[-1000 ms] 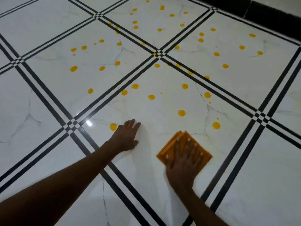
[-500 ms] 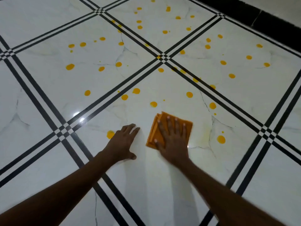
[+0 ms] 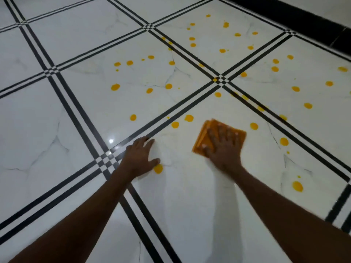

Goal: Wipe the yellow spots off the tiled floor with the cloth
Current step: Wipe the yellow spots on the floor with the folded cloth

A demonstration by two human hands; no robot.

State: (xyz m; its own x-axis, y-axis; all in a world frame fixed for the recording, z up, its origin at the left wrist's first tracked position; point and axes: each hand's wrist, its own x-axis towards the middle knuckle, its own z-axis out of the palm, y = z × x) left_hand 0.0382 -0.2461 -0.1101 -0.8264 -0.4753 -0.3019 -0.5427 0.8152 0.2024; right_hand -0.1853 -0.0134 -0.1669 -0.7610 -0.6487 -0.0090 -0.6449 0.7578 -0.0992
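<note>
Orange cloth lies pinned under the flat, spread right hand for scrubbing; yellow spots wait at 11 o'clock. The left hand, flat and holding nothing, braces on the tiled floor.

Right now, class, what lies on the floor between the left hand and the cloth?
In the head view, only bare white tile lies between the left hand and the cloth. The nearest yellow spot sits by the left thumb, below that stretch.

An indoor room, likely a home: glossy white marble-look tiled floor with black border lines, dark skirting
</note>
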